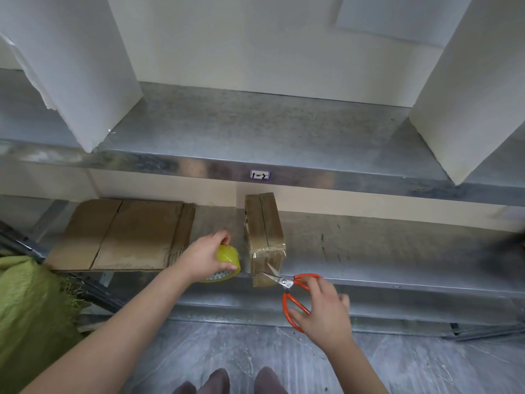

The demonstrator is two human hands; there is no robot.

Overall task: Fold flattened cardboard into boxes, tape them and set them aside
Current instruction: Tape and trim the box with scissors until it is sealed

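A small folded cardboard box [264, 231] stands on the lower metal shelf [383, 251], with clear tape across its near end. My left hand [206, 255] grips a yellow tape roll [228, 264] just left of the box. My right hand [324, 311] holds orange-handled scissors [295, 291]. Their open blades touch the box's front lower face, where the tape hangs down. A stack of flattened cardboard [125, 237] lies on the same shelf to the left.
An upper metal shelf [255, 132] carries a label reading 1-2 [260, 175] and tall white panels at left [74, 66] and right [466, 89]. A green sack [31, 314] sits at the lower left. My feet [241, 382] stand on grey marbled floor.
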